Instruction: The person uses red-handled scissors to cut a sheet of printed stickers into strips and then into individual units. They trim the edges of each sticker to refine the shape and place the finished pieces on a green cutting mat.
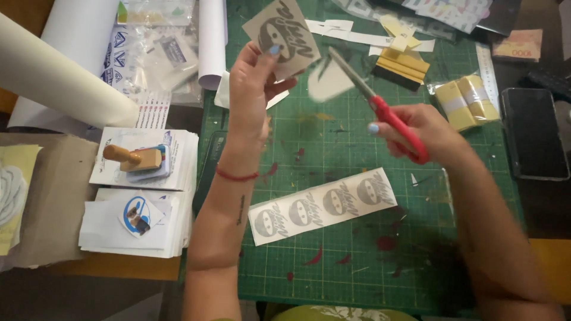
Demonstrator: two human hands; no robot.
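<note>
Head view is looking down on a green cutting mat, where the left hand is pinching a single cut sticker between thumb and fingertips and holding it up above the mat's far end, tilted so that its long side is running from lower left to upper right. The right hand is gripping the red handles of a pair of scissors, fingers curled closed through them; the scissors' long axis is slanting from the hand up and to the left, and the blurred metal blades are pointing toward the sticker's lower right corner, though whether they are touching it cannot be told. Below both hands, a strip of four stickers is lying flat on the mat, its length rising slightly to the right. Left of the mat, a wooden stamp is resting on a stack of cards, and a dark phone is lying at the right edge.
</note>
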